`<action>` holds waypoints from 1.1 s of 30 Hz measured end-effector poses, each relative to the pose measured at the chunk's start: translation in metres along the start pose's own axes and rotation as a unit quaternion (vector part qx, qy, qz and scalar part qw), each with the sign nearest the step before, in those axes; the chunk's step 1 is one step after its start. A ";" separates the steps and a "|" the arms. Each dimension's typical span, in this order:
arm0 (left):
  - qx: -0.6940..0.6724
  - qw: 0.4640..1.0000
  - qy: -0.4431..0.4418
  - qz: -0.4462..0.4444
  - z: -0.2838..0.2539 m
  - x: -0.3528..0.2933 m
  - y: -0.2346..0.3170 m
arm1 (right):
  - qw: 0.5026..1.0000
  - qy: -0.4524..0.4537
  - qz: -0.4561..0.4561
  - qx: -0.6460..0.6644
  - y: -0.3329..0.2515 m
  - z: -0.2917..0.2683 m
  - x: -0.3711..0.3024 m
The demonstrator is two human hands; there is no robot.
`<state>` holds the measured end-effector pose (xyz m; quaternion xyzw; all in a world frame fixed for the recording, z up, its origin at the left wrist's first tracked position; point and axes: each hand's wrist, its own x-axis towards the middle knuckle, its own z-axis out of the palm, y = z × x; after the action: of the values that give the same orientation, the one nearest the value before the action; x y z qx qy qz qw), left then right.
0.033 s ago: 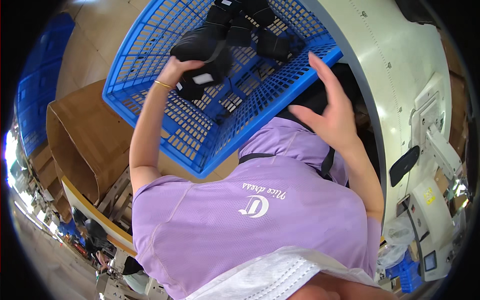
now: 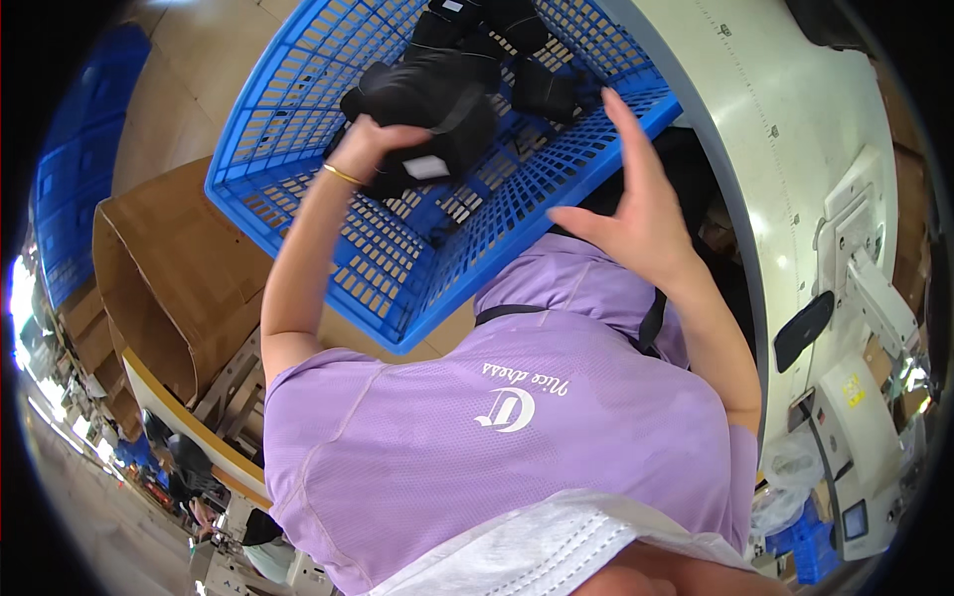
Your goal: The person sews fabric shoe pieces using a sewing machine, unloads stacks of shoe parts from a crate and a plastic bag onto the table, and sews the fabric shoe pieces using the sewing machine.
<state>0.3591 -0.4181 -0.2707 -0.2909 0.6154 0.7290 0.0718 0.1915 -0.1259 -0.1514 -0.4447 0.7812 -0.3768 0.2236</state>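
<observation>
The left hand (image 2: 378, 144) is inside a blue plastic basket (image 2: 399, 333), closed on a black bundle (image 2: 447, 104), its thumb lying across the side and its other fingers hidden. The hand and bundle are slightly blurred. The bundle is over the middle of the basket, with a white label (image 2: 427, 167) facing up; a gold bracelet (image 2: 343, 176) circles the wrist. More black bundles (image 2: 545, 89) lie toward the basket's far edge.

The right hand (image 2: 641, 223) is well apart from the left and holds nothing, thumb and fingers spread wide, at the basket's near edge toward the right corner; whether it touches the rim I cannot tell.

A cardboard box (image 2: 194, 273) stands beyond the basket's left edge, and a pale table (image 2: 765, 189) curves past its right corner.
</observation>
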 end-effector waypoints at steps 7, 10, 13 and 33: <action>-0.192 0.941 -0.026 0.276 0.081 0.013 -0.029 | 0.980 -0.022 0.091 0.175 -0.010 -0.009 0.002; 0.352 0.873 0.337 0.022 -0.018 0.049 -0.130 | 0.928 0.164 0.167 0.291 -0.012 -0.091 -0.027; 0.554 0.764 0.235 -0.232 -0.049 0.042 -0.214 | 0.779 0.375 0.121 0.489 0.009 -0.196 -0.003; -0.241 0.970 -0.024 0.010 0.008 0.039 -0.084 | 0.995 0.030 -0.093 -0.012 -0.013 -0.054 0.005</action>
<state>0.3633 -0.4015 -0.3622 -0.2759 0.4227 0.8632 0.0072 0.1588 -0.1137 -0.1083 -0.5064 0.7475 -0.3998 0.1583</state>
